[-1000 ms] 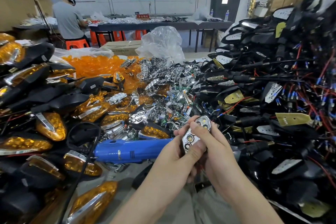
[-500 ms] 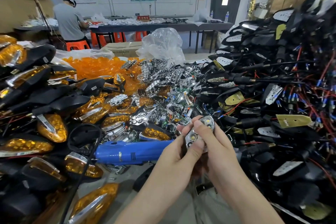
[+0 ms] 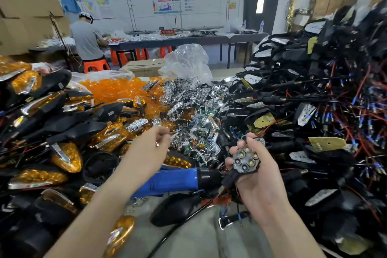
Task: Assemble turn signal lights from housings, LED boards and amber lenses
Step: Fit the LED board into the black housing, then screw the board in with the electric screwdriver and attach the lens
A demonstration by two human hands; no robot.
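Observation:
My right hand [image 3: 259, 182] grips a black turn signal housing [image 3: 246, 160] whose chrome reflector, with several LEDs, faces up; red and black wires hang below it. My left hand [image 3: 154, 145] has left the housing and reaches forward and left. It hovers at the near edge of the chrome reflector pile [image 3: 194, 111], fingers loosely curled and blurred, with nothing seen in them. Loose amber lenses [image 3: 117, 90] are heaped behind the reflectors. Wired black housings [image 3: 314, 115] are piled high on the right.
A blue electric screwdriver [image 3: 173, 180] lies across the bench between my forearms. Finished lights with amber lenses [image 3: 65, 155] fill the left side. A clear plastic bag [image 3: 186, 65] stands behind the parts. A person [image 3: 87, 37] works at a far table.
Both hands held the housing together before. My left hand has let go and moved left and forward toward the reflector pile; my right hand has shifted right with the housing.

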